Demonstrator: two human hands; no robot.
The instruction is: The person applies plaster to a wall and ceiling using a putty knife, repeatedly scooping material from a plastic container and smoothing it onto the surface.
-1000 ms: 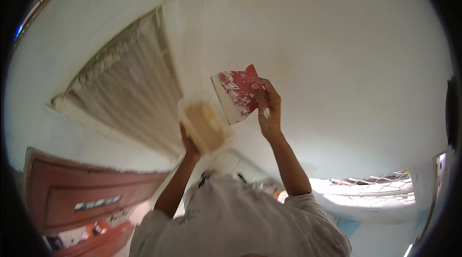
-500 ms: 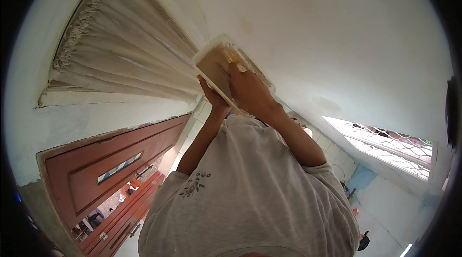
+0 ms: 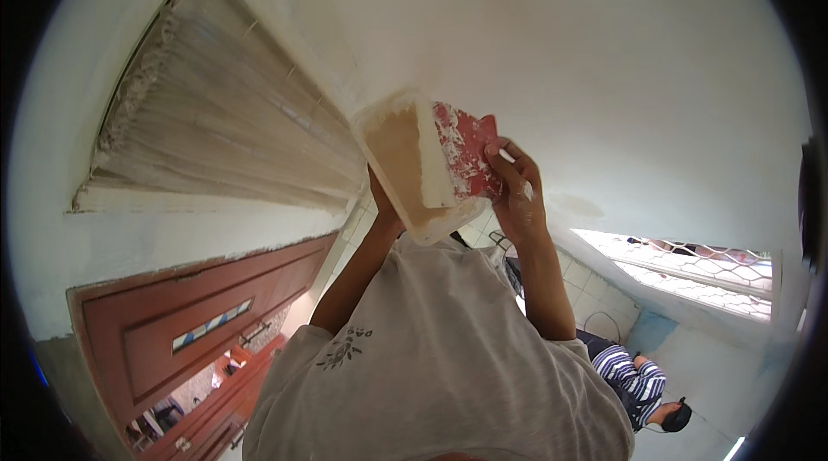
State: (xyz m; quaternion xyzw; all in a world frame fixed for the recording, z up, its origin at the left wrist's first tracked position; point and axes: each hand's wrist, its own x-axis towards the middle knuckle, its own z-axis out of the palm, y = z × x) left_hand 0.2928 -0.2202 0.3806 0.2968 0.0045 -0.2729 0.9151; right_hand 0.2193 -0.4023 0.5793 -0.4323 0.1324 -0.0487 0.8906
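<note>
A shallow, translucent plastic tub [image 3: 438, 226] is raised in front of my chest, tilted, its inside coated with something beige-brown. My left hand [image 3: 385, 204] grips it from beneath along the left side; the tub hides most of those fingers. In my right hand [image 3: 521, 194] is a red putty spreader [image 3: 470, 147], pinched at its right end between thumb and fingers. White paste smears the spreader's face, and a pale strip along its left edge lies over the tub. A white smudge marks my right hand.
A pale wall [image 3: 621, 73] rises ahead. On the left are a curtained window [image 3: 233, 116] and a reddish-brown door [image 3: 147, 340]. A grilled opening [image 3: 690, 271] is at the right. Another person in a striped shirt and dark cap [image 3: 634, 375] is at the lower right.
My right hand has moved from inside the tub to its right side, and the red spreader now shows in it. The tub has shifted slightly lower. The other person has come into view.
</note>
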